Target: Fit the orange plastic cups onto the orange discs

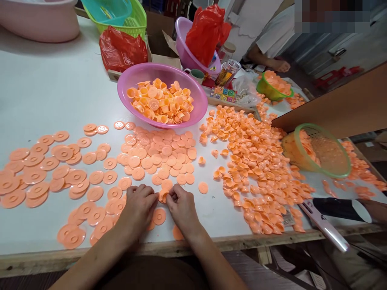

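Observation:
Close to the table's front edge, my left hand and my right hand meet at a small orange plastic piece. Fingers of both hands are closed on it from either side; its exact shape is partly hidden. Flat orange plastic discs with ring marks lie spread in front of my hands, and more discs extend to the left. A single disc rests just below my fingers. To the right is a heap of small curved orange cups.
A pink basin holds assembled-looking orange pieces. Behind it are a red bag, a cardboard box and a mug. A tipped green basket lies at right, beside a pink-handled device. Another person's hand shows beyond.

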Available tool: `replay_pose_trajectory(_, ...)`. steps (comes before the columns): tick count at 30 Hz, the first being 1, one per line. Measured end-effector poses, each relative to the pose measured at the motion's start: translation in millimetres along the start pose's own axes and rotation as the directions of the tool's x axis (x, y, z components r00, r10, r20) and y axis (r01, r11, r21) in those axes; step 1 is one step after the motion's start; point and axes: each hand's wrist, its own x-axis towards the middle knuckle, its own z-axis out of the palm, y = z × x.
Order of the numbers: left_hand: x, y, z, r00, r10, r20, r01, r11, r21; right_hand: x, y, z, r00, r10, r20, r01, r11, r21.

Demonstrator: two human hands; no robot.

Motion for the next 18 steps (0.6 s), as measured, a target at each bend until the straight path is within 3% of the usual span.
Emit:
replay_pose_trajectory(3, 6, -1, -6, 0.995, -0.044, 0.089, 0.052, 0.994, -0.092, 4, 1, -3, 0.999, 0.038, 0.030, -0.039, 0.998, 0.043)
replay_pose_trajectory(7, 10, 5, -8, 0.992, -0.049, 0.115, 0.057, 0.996, -0.073, 3, 6, -6, 0.990, 0.089, 0.108, -0.102, 0.987, 0.125)
replay_pose_trajectory(13, 2, 9, -11, 0.979, -0.119, 0.166, 0.148, 0.974, -0.174, -12, 0, -6, 0.992, -0.053, 0.111, 0.072, 0.982, -0.173)
replay_pose_trajectory(18, 10, 18, -15, 0.948, -0.267, 0.170, 0.304, 0.919, -0.252, -14, -6, -6, 0.988, -0.068, 0.137, 0.105, 0.954, -0.280)
